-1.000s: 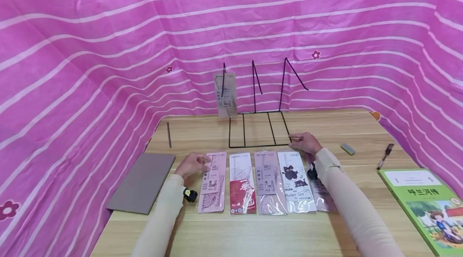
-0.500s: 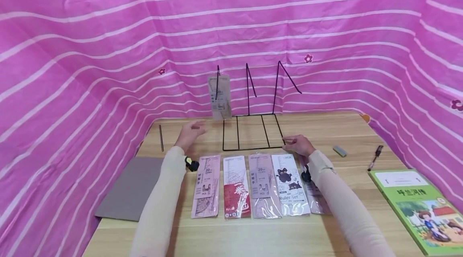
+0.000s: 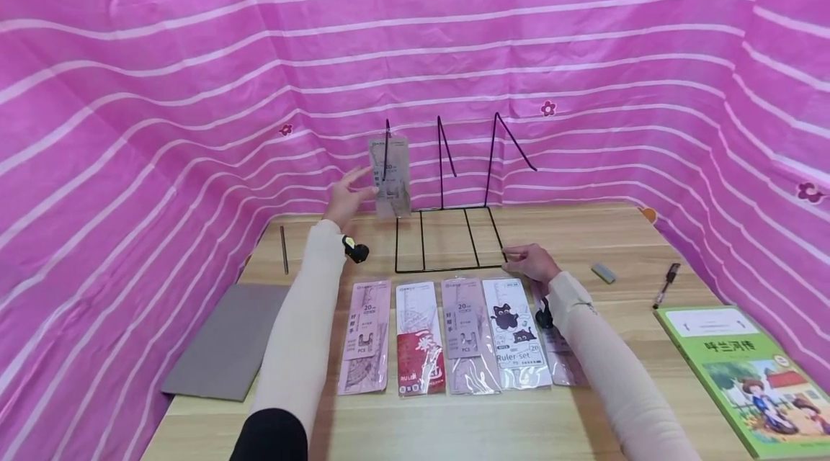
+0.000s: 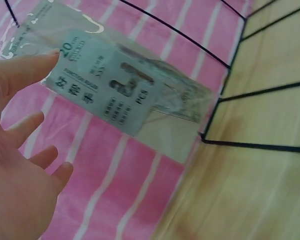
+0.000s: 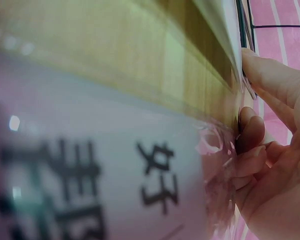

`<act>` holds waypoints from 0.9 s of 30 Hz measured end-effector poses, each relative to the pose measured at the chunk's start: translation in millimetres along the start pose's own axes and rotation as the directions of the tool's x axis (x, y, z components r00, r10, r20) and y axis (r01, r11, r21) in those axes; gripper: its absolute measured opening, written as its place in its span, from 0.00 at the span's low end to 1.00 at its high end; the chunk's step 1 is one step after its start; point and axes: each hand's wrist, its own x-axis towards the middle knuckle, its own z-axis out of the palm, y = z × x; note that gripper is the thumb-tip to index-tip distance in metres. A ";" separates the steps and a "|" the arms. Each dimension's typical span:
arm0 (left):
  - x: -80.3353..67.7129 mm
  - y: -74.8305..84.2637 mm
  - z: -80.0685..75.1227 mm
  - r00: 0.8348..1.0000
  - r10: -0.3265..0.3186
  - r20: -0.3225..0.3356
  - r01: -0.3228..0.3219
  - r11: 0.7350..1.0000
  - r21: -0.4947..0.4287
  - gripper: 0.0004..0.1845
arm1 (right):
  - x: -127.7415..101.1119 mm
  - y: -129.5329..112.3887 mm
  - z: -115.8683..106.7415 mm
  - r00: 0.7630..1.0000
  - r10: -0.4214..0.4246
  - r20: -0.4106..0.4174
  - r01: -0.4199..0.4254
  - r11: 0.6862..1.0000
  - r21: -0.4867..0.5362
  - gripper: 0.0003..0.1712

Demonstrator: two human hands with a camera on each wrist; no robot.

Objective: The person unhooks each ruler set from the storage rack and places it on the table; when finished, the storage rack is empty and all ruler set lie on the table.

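A clear-sleeved ruler set (image 3: 391,176) hangs from the left hook of a black wire display rack (image 3: 444,270). My left hand (image 3: 349,198) is raised at its left side, fingers spread. In the left wrist view, one outstretched fingertip of the left hand (image 4: 25,145) overlaps the edge of the hanging ruler set (image 4: 115,85). My right hand (image 3: 532,261) pinches the front right corner of the rack's base. Seen from the right wrist, the thumb and fingers of the right hand (image 5: 275,155) close at the dark wire. The rack's middle and right hooks hold nothing.
In front of the rack lies a row of several packaged ruler sets (image 3: 420,338), the rightmost partly under the right forearm. A grey board (image 3: 227,342) and a thin rod (image 3: 284,250) lie left. An eraser (image 3: 604,273), a pen (image 3: 666,285) and a green book (image 3: 746,374) lie right.
My left hand has left the leftmost ruler set on the table and moved forward and up to the hanging one. My right hand stays at the rack's corner. The view has shifted slightly.
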 end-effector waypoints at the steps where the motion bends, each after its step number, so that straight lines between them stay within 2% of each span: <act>1: 1.8 1.8 -0.9 1.000 -0.008 -0.003 0.008 1.000 -0.003 0.31 | 0.0 -0.4 0.0 1.000 -0.004 -0.002 0.004 1.000 -0.004 0.35; 9: 14.1 16.8 -1.5 0.999 -0.027 0.023 0.028 1.000 -0.005 0.31 | 0.0 -4.8 -0.2 0.999 -0.040 -0.008 0.039 0.997 -0.069 0.34; 13: 17.3 21.5 1.7 0.998 -0.038 0.042 0.039 0.999 -0.018 0.31 | -0.5 -6.5 -0.1 1.000 -0.018 -0.004 0.018 0.998 -0.061 0.34; 16: 18.4 21.6 3.4 0.998 -0.051 0.036 0.051 0.998 -0.022 0.32 | -1.1 -7.5 -0.4 1.000 0.010 0.001 -0.010 0.999 -0.032 0.34; 23: 19.3 16.5 4.6 0.997 -0.065 0.051 0.067 0.997 -0.043 0.31 | -1.9 -4.4 0.2 1.000 -0.013 0.015 0.013 0.999 -0.050 0.34; 27: 19.6 12.9 4.9 0.996 -0.063 0.064 0.067 0.996 -0.060 0.30 | -2.5 -1.8 1.2 1.000 0.004 0.015 -0.003 1.000 -0.029 0.35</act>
